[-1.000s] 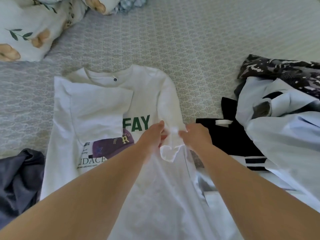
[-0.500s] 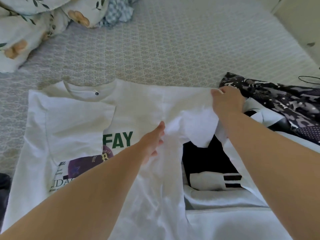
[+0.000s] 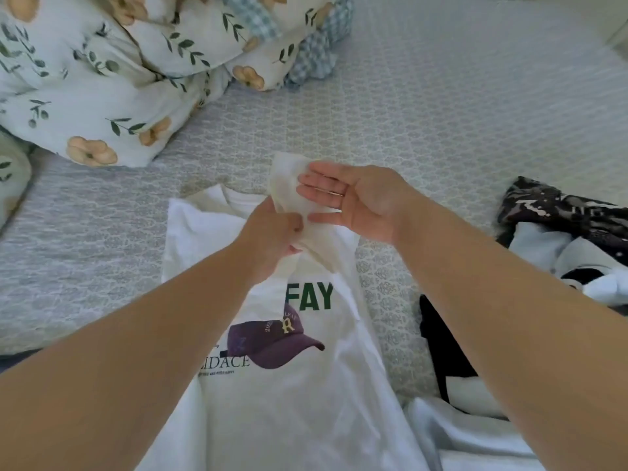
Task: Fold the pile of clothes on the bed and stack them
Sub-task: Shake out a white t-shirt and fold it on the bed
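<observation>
A white T-shirt (image 3: 306,385) with green "FAY" letters and a purple cap print lies face up on the grey patterned bed (image 3: 441,113). Its left side is folded in over the chest. My left hand (image 3: 272,239) pinches the shirt's right sleeve (image 3: 289,185) just below the collar and holds it lifted above the shirt. My right hand (image 3: 350,202) lies flat, fingers straight, against the raised sleeve from the right. A pile of unfolded clothes (image 3: 557,253), black-and-white patterned, pale blue and black, sits at the right.
A floral duvet and pillows (image 3: 119,73) with a blue checked cloth (image 3: 312,52) are heaped at the back left. A pale blue-white garment (image 3: 469,440) lies at the bottom right, next to the shirt's hem.
The right sleeve was pulled out to the right half a second ago; now it is brought back over the shirt near the collar. My right hand has let go its grip and lies flat.
</observation>
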